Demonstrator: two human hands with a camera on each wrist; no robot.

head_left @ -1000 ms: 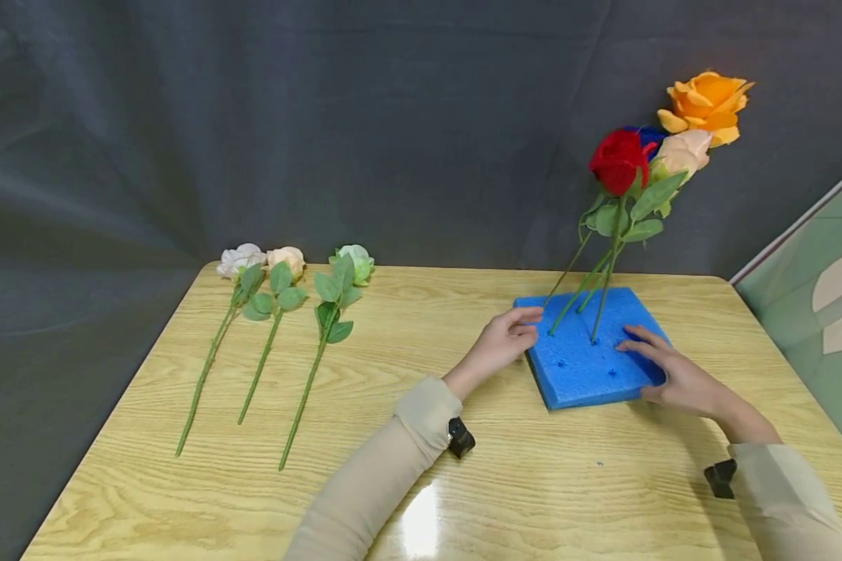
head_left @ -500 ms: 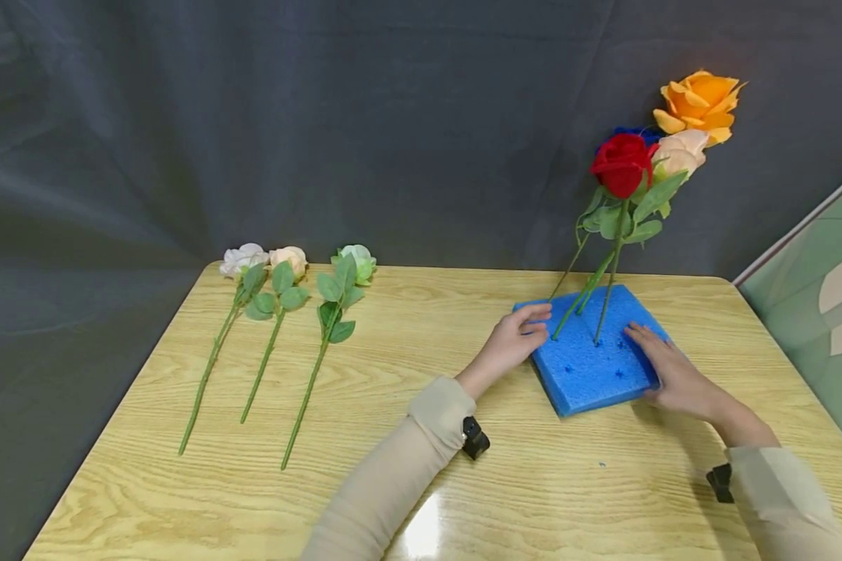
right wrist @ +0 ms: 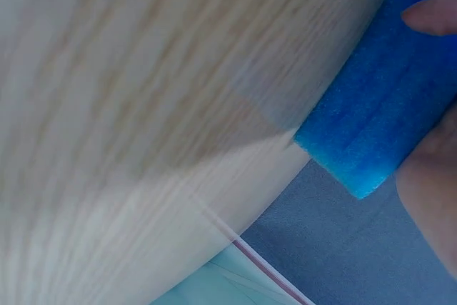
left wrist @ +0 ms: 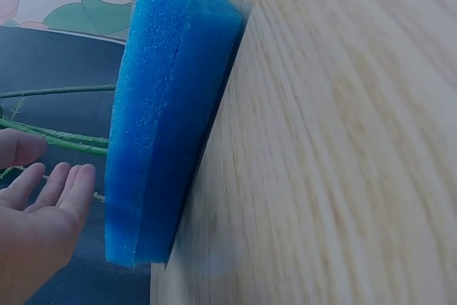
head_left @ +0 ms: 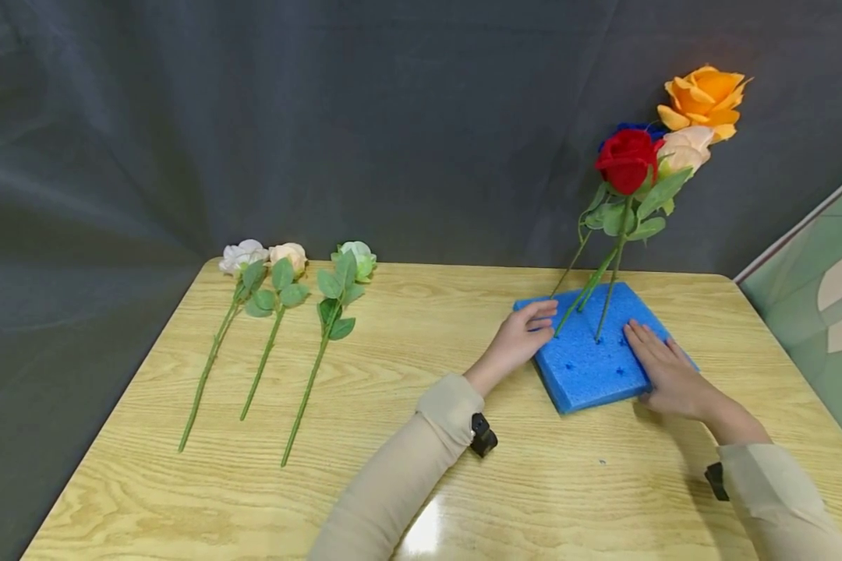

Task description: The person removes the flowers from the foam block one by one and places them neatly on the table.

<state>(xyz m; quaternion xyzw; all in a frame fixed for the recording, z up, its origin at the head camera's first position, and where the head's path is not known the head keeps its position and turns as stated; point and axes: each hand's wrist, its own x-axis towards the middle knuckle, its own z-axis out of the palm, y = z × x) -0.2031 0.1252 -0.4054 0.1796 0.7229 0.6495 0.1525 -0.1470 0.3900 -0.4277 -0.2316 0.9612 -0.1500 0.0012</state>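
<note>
A blue foam block (head_left: 589, 374) lies on the table with artificial roses standing in it: a red rose (head_left: 628, 161), an orange rose (head_left: 704, 101), a pale pink rose (head_left: 688, 148) and a dark blue rose (head_left: 635, 128) partly hidden behind. Over the block's left edge is my left hand (head_left: 515, 340), fingers loosely bent beside the nearest stem; the left wrist view shows thumb and fingertips apart, nothing between them. My right hand (head_left: 673, 382) lies over the right front part with fingers straight on top. Its thumb (right wrist: 432, 16) touches the block's side in the right wrist view.
On the table's left side lie a white rose (head_left: 244, 255), a peach rose (head_left: 289, 259) and a pale green rose (head_left: 358, 259), stems toward the front. Small holes mark the foam's top. A dark cloth (head_left: 421, 132) hangs behind the table (head_left: 252, 499).
The right hand's fingers have straightened and settled flatter on the foam. The block has turned slightly, its front left corner shifting right. The left hand has moved a little right along with it.
</note>
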